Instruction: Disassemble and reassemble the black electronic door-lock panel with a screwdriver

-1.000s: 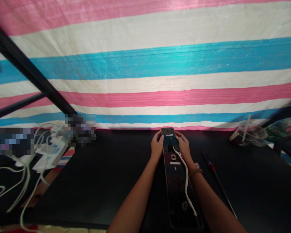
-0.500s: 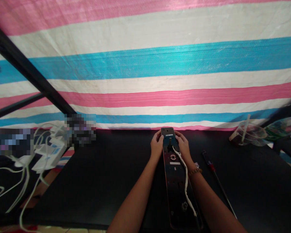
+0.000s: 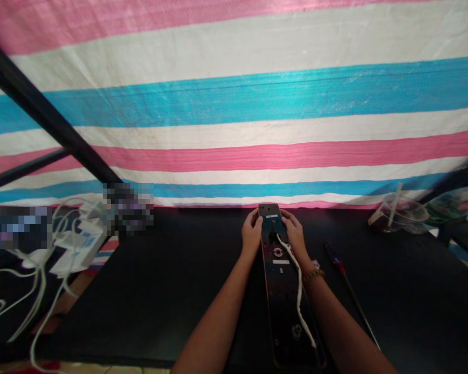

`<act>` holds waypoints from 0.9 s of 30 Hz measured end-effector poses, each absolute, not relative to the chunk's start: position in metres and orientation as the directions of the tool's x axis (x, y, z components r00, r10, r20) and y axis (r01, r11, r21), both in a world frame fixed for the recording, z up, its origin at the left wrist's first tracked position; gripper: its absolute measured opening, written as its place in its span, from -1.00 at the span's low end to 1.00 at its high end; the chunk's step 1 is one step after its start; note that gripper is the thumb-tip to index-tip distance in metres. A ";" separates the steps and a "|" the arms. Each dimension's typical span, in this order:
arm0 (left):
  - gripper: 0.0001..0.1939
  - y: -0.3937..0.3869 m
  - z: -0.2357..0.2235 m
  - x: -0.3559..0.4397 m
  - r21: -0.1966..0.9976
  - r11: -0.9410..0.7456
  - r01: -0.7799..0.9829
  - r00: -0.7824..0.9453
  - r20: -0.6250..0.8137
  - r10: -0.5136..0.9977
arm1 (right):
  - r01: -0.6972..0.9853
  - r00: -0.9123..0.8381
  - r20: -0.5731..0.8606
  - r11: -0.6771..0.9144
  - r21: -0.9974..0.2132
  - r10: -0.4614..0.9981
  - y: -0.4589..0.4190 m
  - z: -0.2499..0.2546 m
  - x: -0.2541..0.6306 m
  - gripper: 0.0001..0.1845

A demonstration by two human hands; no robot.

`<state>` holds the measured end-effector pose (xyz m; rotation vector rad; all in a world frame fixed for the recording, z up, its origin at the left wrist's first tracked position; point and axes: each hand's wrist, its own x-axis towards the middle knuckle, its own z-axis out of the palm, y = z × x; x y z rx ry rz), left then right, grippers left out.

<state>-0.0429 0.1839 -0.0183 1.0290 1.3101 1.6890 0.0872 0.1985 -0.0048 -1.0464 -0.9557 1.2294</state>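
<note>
A long, dark door lock panel [image 3: 283,293] lies lengthwise before me, its inner side facing up, with a ring fitting, small labels and a knob-like part near its close end. My left hand [image 3: 251,232] is closed on the left edge at its far end, thumb on top. On the opposite edge, my right hand [image 3: 295,235] grips the same panel. Fingertips of both hands are partly hidden behind it. A white cable [image 3: 299,283] comes out near the far end and runs along the face toward me. To the right lies a long screwdriver [image 3: 348,284], touched by neither hand.
The black table [image 3: 179,270] extends to a striped tarp [image 3: 234,119] at the back. A plastic cup with a straw [image 3: 398,210] stands at the back right. White power strips [image 3: 80,249] and tangled cords sit at the left, under a slanted metal post [image 3: 54,122].
</note>
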 end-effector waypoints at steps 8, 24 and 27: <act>-0.69 0.184 -0.019 -0.041 0.967 -0.214 -0.139 -0.399 0.143 0.906 | -0.240 0.121 0.027 0.055 -0.969 0.992 0.201 -0.008 0.088 -0.61; -0.69 0.181 -0.012 -0.040 0.968 -0.194 -0.160 -0.393 0.118 0.912 | -0.260 0.122 0.026 0.057 -0.964 0.992 0.200 -0.005 0.087 -0.61; -0.69 0.181 -0.012 -0.040 0.971 -0.188 -0.147 -0.394 0.117 0.911 | -0.261 0.135 0.023 0.058 -0.964 0.991 0.199 -0.003 0.086 -0.61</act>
